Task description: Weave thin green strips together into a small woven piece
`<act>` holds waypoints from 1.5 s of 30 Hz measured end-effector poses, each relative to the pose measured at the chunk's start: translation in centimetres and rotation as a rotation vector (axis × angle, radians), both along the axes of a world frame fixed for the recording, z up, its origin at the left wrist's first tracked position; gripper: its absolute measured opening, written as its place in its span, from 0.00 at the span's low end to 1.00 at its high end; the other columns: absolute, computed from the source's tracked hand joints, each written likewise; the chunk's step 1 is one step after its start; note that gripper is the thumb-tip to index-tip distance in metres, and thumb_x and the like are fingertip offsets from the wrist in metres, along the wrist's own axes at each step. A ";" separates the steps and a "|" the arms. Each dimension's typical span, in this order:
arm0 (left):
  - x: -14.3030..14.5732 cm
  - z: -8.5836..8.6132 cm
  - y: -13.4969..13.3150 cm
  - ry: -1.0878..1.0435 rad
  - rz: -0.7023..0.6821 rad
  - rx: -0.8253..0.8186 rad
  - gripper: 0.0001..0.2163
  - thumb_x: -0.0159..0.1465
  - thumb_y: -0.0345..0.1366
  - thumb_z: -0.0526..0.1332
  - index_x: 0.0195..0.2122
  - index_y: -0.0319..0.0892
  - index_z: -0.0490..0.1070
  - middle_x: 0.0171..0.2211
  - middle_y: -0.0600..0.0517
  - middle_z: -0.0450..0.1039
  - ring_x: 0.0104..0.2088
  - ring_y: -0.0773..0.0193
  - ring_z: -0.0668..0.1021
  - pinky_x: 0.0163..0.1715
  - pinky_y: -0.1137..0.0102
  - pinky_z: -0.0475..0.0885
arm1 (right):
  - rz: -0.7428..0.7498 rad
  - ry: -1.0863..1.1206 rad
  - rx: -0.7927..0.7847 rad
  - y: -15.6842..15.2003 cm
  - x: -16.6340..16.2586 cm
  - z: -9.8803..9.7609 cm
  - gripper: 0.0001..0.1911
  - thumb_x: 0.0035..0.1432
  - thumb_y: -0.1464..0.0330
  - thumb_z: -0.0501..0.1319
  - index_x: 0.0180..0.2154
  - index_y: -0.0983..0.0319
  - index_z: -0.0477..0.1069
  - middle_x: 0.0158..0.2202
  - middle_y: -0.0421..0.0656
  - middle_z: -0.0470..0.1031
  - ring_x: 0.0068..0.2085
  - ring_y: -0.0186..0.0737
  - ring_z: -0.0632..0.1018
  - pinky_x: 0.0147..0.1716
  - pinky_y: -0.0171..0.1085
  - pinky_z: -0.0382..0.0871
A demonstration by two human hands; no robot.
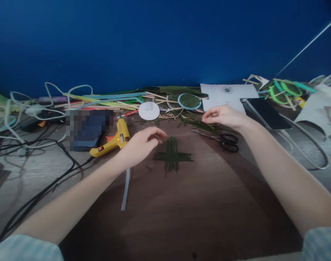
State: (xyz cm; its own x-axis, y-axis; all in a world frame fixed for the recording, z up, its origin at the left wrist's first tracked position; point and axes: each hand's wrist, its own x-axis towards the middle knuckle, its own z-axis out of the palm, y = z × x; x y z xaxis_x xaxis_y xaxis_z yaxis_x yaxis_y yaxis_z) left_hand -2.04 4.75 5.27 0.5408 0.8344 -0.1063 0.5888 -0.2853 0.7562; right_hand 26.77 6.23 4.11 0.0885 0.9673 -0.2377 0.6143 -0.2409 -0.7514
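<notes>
Green leaf strips woven into a cross (172, 156) lie flat on the dark brown board (198, 210). My left hand (143, 145) hovers at the upper left of this weave, its fingers bent and the thumb a little apart, holding nothing visible. Farther right, my right hand (225, 116) is over loose green strips (194, 121), thumb and fingertips drawn together; whatever might be between them is too small to make out. Black-handled scissors (228, 141) lie just below that hand. Partly behind my left wrist rests a yellow glue gun (111, 141), with a clear glue stick (125, 192) extending below the wrist.
A dark device (90, 128), partly pixelated, is left of the glue gun. Black cables (59, 177) cross the left side. At the back are a white round disc (149, 111), a blue-rimmed green disc (189, 101), white card (222, 96) and sticks. A phone (269, 113) with a cable lies right.
</notes>
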 end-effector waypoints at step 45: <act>0.7 -3.6 0.3 0.271 -0.158 0.325 0.22 0.51 0.42 0.65 0.46 0.46 0.63 0.49 0.49 0.59 0.49 0.52 0.63 0.48 0.55 0.58 | 0.363 0.077 0.016 -1.1 -4.3 0.3 0.12 0.49 0.62 0.61 0.35 0.61 0.71 0.27 0.41 0.71 0.25 0.32 0.69 0.24 0.34 0.64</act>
